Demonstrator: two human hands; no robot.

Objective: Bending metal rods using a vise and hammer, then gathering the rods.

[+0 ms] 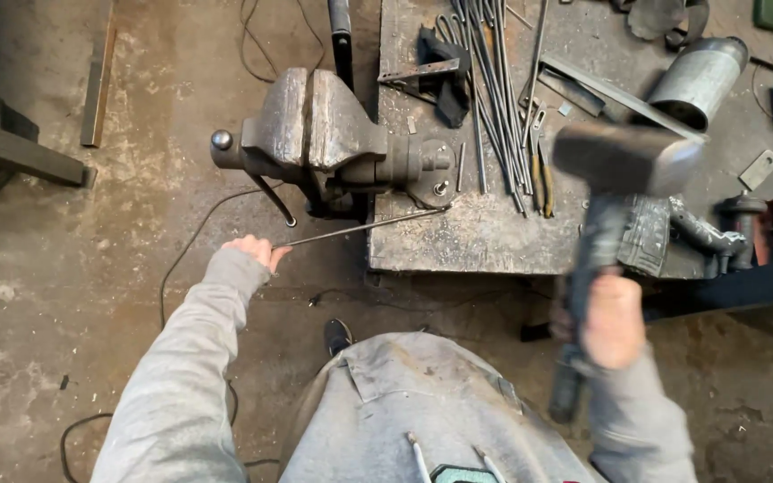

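Observation:
My left hand [257, 251] grips the near end of a thin steel rod [364, 226]. The rod runs right and slightly up, its far end resting on the worn metal workbench [458, 237] next to the base of a big grey bench vise [328, 134]. My right hand [613, 320] is closed round the dark handle of a heavy sledge hammer [626, 159]. The hammer is raised above the bench's right part and blurred by motion. Its block head hangs to the right of the vise.
A bundle of long thin rods [494, 98] lies on the bench beyond the vise, with pliers [543, 174] beside it. A galvanised metal cylinder [698, 79] and small scrap pieces sit at the back right. Cables trail over the concrete floor [64, 295]; a steel bar [98, 76] lies at left.

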